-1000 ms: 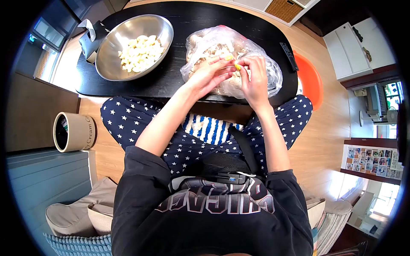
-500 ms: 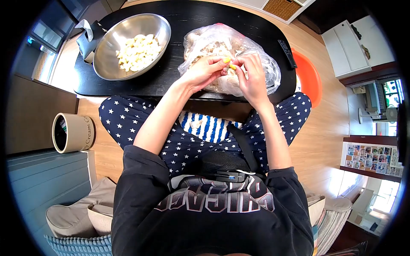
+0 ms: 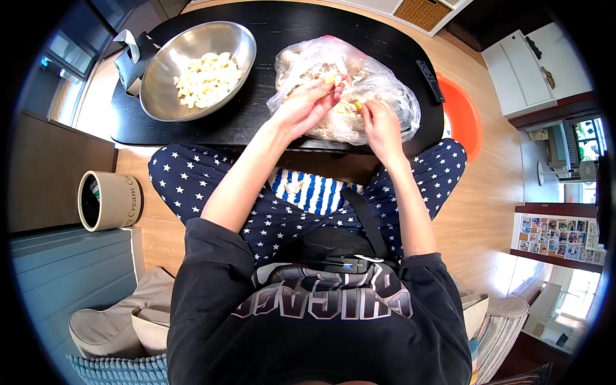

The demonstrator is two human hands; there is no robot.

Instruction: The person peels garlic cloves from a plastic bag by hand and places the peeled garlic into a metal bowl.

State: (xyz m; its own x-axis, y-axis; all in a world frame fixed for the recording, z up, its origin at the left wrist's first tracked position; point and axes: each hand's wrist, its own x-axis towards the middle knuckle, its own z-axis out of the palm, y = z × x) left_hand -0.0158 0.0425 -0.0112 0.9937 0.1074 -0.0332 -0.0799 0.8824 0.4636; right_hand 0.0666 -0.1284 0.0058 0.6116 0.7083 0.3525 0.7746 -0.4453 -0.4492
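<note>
My left hand (image 3: 308, 109), palm turned up over the plastic bag, pinches a pale garlic clove (image 3: 337, 78) between thumb and fingers. To its right, my right hand (image 3: 381, 126) is apart from it, its fingers closed low over the bag's contents. Whatever those fingers hold, if anything, is too small to make out. The clear plastic bag (image 3: 401, 109) lies open beneath both hands, with pale, papery garlic skins (image 3: 308, 74) inside. Left of the bag stands a wide steel bowl (image 3: 157, 90) tilted in view, with many peeled garlic cloves (image 3: 206, 80) heaped in it.
The black table (image 3: 269, 25) carries a remote control (image 3: 430, 81) at its right edge and a tissue box (image 3: 128, 67) at its left. An orange tub (image 3: 467, 119) stands on the floor to the right. A beige bin (image 3: 119, 199) is at the left. A striped cloth (image 3: 314, 191) lies in my lap.
My hands have moved apart. The right has dropped a little down toward the bag's contents, while the left stays above the bag with the clove.
</note>
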